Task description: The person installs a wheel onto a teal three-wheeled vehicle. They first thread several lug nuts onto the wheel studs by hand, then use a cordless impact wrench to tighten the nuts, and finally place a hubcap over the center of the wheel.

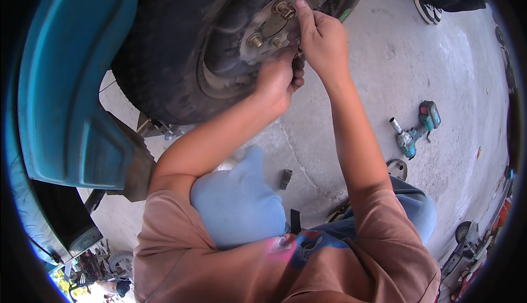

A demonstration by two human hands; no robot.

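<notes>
A large black tire (159, 56) stands upright before me, its dark rim (222, 56) around a worn metal hub (250, 50). Brassy studs or nuts (256, 40) show on the hub, with a larger nut-like fitting (284, 9) near its top. My left hand (276, 80) is at the hub's lower right, fingers curled and fingertips darkened; what they close on is hidden. Beside it my right hand (323, 39) is closed at the hub's right side, thumb pointing up next to the upper fitting. Whatever lies between its fingers cannot be made out.
A teal body panel (71, 83) rises at left beside the tire. On the concrete floor lie a teal-and-black cordless impact wrench (411, 138), a dark socket (286, 179) and a round metal piece (397, 168). Another person's shoe (424, 5) is at upper right.
</notes>
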